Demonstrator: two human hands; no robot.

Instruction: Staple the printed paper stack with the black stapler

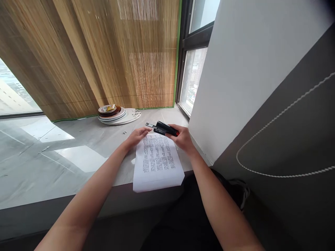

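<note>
A black stapler (163,127) is held in my right hand (181,136), whose fingers wrap round its rear end. Its front points left, with a metal part sticking out. My left hand (138,136) is closed, its fingertips near the stapler's front and the paper's upper left corner; what they hold, if anything, is too small to make out. Printed paper (158,160) lies below the stapler, its lower end reaching past the ledge's front edge.
Stacked plates (112,115) stand at the back of the grey ledge (86,132) by a bamboo blind (117,59). Small metal bits (124,132) lie left of my left hand. A white wall (230,69) rises at the right, with a hanging bead chain (261,173).
</note>
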